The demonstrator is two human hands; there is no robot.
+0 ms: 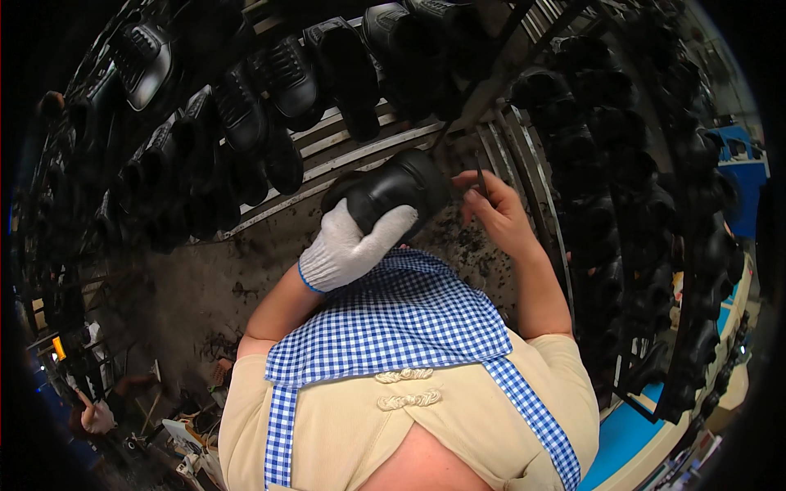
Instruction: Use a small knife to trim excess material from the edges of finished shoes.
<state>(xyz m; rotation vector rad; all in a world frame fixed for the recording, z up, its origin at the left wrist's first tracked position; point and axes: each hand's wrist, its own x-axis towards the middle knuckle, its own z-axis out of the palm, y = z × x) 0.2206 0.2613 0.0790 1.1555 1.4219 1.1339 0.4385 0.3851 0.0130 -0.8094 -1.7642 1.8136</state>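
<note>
A black leather-like shoe (401, 184) is held in front of my apron by my left hand (348, 250), which wears a white knit glove with a blue cuff edge. The glove's thumb presses along the shoe's near side, and the other fingers are partly hidden behind it. Just right of the shoe, my bare right hand (503, 217) pinches a thin, dark, pointed tool (481, 176) whose tip points up and away from me. The tool's exact kind is unclear. A small gap shows between the right fingers and the shoe.
Black lace-up shoes (291, 82) line metal rack rails (352, 151) ahead and to the left. Another tall rack of dark shoes (594, 221) stands close on my right. Dark scraps lie on the floor (196, 286). Another person (97, 416) is at the lower left.
</note>
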